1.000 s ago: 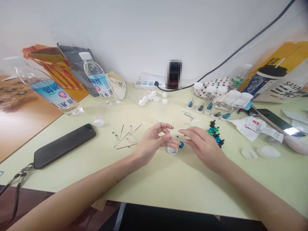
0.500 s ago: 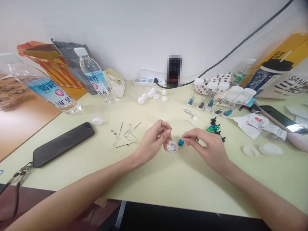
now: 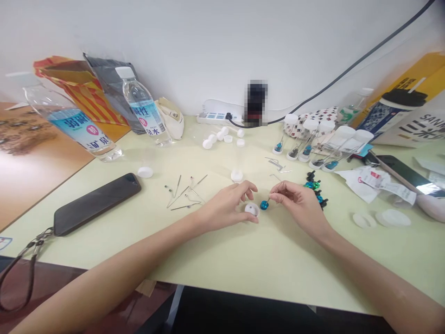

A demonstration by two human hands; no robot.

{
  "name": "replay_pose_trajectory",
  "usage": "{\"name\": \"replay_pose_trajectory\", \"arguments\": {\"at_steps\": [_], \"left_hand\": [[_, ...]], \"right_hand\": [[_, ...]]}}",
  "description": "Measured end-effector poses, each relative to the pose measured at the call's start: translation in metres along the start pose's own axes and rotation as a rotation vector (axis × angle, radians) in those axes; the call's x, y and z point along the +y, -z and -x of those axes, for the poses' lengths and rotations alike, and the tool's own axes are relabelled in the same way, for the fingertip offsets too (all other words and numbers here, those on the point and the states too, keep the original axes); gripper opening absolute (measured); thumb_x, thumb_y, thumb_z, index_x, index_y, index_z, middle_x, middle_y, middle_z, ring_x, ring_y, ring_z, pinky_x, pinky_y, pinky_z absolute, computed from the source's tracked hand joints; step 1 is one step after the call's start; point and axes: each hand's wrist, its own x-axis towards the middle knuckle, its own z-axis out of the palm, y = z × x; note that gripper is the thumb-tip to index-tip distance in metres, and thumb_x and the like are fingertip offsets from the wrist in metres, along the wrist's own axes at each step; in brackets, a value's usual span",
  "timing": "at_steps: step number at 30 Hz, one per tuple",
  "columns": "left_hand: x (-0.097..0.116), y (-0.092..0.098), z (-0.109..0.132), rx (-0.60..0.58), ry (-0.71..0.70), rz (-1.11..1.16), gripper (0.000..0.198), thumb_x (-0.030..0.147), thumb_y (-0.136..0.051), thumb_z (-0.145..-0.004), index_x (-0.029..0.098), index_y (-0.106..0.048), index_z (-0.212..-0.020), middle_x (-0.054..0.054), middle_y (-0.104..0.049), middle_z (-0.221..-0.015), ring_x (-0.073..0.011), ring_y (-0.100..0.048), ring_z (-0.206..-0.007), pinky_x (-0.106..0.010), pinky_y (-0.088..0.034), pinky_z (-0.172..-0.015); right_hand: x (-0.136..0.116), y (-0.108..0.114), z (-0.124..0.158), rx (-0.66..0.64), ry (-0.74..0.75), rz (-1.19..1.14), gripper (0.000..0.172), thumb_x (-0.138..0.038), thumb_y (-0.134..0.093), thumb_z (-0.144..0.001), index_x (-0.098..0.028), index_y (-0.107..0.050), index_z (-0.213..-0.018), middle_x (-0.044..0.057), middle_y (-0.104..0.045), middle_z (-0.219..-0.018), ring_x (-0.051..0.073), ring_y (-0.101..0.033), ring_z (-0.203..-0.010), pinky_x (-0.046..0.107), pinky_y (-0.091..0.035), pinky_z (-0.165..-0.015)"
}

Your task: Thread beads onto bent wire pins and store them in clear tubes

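Left hand point(image 3: 227, 204): open, thumb and fingers spread about white cap point(image 3: 251, 211); contact cannot be told. Right hand point(image 3: 304, 204): thumb and fingertips pinched on thin metal rod point(image 3: 269, 200), its lower end at blue piece point(image 3: 264, 205), just beside the cap, toward front edge of worktop point(image 3: 229, 260). Right hand partly hides coloured pieces point(image 3: 310, 176). Bent pins point(image 3: 178, 185) lie left; phone point(image 3: 97, 203) near left edge; capped tubes point(image 3: 326, 126) toward back right corner.

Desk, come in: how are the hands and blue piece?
Left hand open around white cap. Right hand pinched close beside blue piece, contact unclear. Metal pins near left wrist, seemingly out of the way.
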Motion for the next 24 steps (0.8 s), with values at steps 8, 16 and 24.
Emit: {"name": "replay_pose_trajectory", "arguments": {"at_steps": [8,16,24], "left_hand": [[-0.0008,-0.0068,0.0008,-0.09,-0.002,-0.072,0.045,0.023,-0.069,-0.074,0.024,-0.047,-0.113,-0.005,-0.062,-0.102,-0.0242,-0.058,-0.096,-0.036,-0.043,-0.081],[0.0006,-0.005,0.0022,-0.096,-0.028,-0.061,0.05,0.037,-0.072,-0.074,0.022,-0.049,-0.116,-0.006,-0.062,-0.098,-0.0258,-0.058,-0.097,-0.037,-0.044,-0.081],[0.0023,-0.0081,-0.0004,-0.14,-0.101,-0.179,0.055,0.046,-0.065,-0.079,0.023,-0.049,-0.127,-0.009,-0.059,-0.106,-0.0267,-0.056,-0.102,-0.039,-0.045,-0.086]], "right_hand": [[-0.0018,0.0004,0.0004,0.0,0.055,0.054,0.013,-0.029,-0.058,-0.085,-0.02,-0.063,-0.076,0.0,-0.063,-0.076,0.015,-0.054,-0.07,0.029,-0.042,-0.067],[-0.0011,-0.0016,0.001,0.006,0.095,0.092,0.015,-0.029,-0.056,-0.088,-0.02,-0.062,-0.077,0.0,-0.063,-0.077,0.015,-0.054,-0.07,0.029,-0.042,-0.068],[-0.0015,-0.0027,0.0025,0.021,0.068,0.069,0.016,-0.03,-0.057,-0.088,-0.02,-0.061,-0.077,-0.001,-0.061,-0.074,0.013,-0.052,-0.066,0.027,-0.042,-0.063]]}}
